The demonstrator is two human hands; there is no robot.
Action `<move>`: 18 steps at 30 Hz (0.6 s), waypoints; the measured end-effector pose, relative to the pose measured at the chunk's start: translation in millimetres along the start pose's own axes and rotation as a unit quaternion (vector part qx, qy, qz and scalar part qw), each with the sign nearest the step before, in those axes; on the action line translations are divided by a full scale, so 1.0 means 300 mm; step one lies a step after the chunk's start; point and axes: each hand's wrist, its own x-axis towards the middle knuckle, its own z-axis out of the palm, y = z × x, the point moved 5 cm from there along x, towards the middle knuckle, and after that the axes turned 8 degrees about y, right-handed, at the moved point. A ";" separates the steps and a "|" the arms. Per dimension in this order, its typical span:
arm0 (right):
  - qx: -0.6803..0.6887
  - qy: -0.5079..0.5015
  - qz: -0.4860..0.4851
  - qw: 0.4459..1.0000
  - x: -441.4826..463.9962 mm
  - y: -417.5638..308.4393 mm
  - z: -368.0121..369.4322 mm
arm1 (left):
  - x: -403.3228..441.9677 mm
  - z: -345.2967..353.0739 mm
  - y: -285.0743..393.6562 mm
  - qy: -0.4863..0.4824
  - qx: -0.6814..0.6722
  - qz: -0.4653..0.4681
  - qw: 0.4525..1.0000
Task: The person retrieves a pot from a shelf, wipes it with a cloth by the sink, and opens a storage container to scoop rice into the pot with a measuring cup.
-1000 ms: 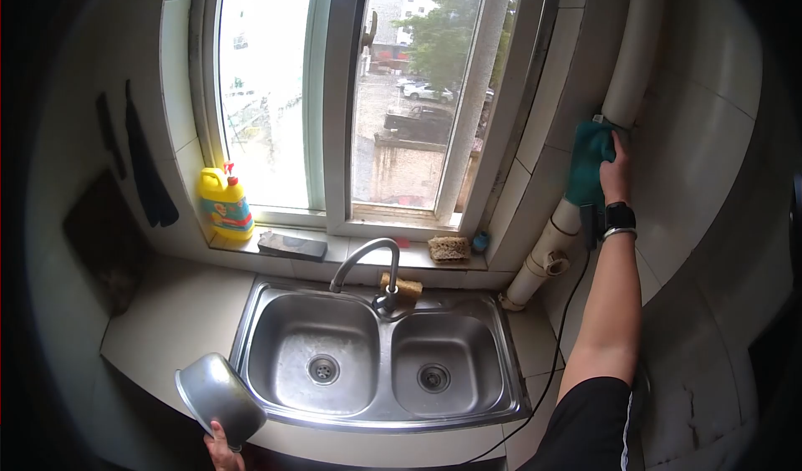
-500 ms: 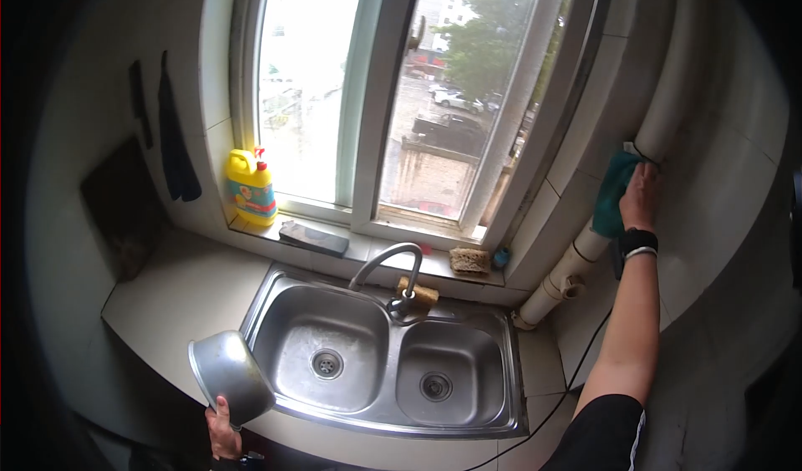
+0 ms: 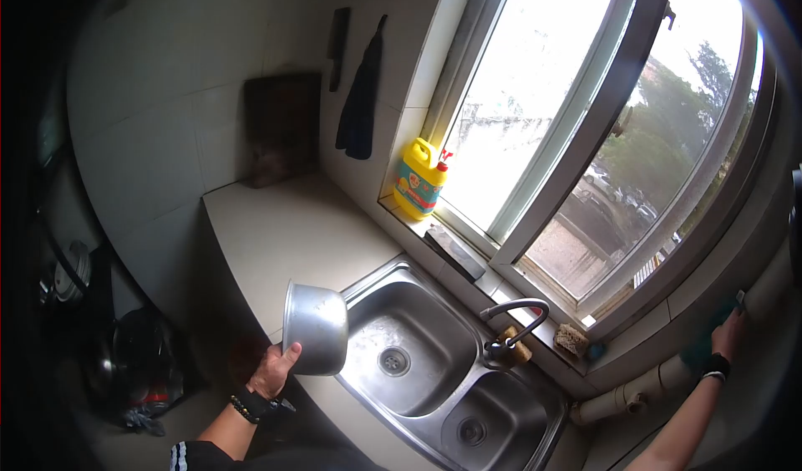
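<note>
Gripping the tilted pot [image 3: 319,330] near the sink [image 3: 434,325], the left hand [image 3: 271,372] stays clenched; the right hand [image 3: 728,336] still touches the green cloth [image 3: 697,352], its grip unclear; the view is now turned leftward.

Yellow jug [image 3: 419,183] on windowsill [image 3: 505,294], dark cloth [image 3: 361,107] hanging on tiled wall [image 3: 405,40], dark board [image 3: 282,128]

Open above both sink basins [image 3: 409,329]; free across counter [image 3: 292,237] beyond the silvery pot [image 3: 316,329]; blocked behind by curved faucet [image 3: 499,352]; narrowed rightward by pipe [image 3: 614,403].
</note>
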 end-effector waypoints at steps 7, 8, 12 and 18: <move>0.174 0.011 0.135 0.975 0.062 0.149 0.255 | 0.019 -0.017 -0.055 0.031 -0.093 0.010 0.995; 0.134 0.011 0.139 0.981 0.063 0.171 0.285 | 0.020 -0.015 -0.048 0.028 -0.095 0.009 0.995; 0.079 0.066 0.134 0.986 0.053 0.149 0.239 | 0.027 -0.009 -0.041 0.034 -0.096 0.016 0.995; 0.252 0.036 0.150 0.955 0.060 0.119 0.244 | 0.039 -0.005 -0.047 0.026 -0.052 0.023 0.998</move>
